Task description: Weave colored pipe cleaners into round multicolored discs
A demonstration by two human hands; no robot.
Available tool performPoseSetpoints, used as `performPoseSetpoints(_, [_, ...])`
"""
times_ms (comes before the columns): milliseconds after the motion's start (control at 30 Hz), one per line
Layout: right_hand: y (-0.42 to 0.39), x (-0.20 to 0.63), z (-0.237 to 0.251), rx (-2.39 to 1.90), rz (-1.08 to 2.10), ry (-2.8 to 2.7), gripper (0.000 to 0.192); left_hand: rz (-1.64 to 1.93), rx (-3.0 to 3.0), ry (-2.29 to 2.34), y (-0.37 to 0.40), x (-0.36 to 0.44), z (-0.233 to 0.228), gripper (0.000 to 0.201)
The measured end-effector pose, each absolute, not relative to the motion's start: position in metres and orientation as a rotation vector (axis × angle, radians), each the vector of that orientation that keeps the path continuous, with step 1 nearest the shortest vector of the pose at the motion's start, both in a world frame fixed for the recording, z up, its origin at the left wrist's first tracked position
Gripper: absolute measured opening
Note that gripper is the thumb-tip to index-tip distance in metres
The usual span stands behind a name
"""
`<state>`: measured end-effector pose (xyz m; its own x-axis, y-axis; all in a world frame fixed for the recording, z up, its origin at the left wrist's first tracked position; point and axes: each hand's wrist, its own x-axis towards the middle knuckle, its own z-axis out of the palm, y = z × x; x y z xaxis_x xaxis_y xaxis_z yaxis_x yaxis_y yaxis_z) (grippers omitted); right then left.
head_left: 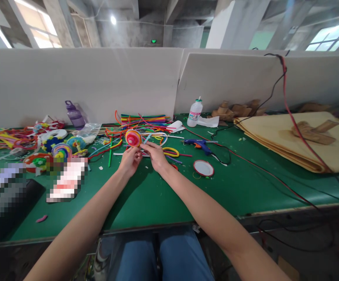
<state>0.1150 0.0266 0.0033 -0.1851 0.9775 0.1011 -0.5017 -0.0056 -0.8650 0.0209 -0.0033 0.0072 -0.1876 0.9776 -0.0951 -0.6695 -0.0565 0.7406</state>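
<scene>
Green worktop point(163, 207) stretches before tall white panels point(84, 78), strewn with coloured craft stems. Near its middle, a pink, red and orange coil point(133, 138) sits just above the left hand point(130, 160), whose thumb and fingers are drawn narrow, pinching its lower edge. The right hand point(156, 157) is close beside it, fingers bent near a pale blue strip point(147, 138); whether they grip the strip, I cannot tell. Behind the coil lies a bundle of stems point(144, 119). Off to the right are a blue glue gun point(200, 145) and a round white dish point(203, 168) with a red rim; farther back stand a purple bottle point(75, 116) and a green-capped bottle point(195, 113)
</scene>
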Motion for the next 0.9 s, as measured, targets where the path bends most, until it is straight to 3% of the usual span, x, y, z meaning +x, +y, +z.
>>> performPoseSetpoints(433, [0.0287, 0.1187, 0.0078, -0.674, 1.559, -0.903, 0.019, 1.612, 0.616, 0.816, -0.0048, 0.0205, 0.0033, 0.029])
performPoseSetpoints(900, [0.0286, 0.1209, 0.0108, -0.654, 1.641, -0.865, 0.023, 1.646, 0.751, 0.868, -0.0051, 0.0218, 0.0, 0.028])
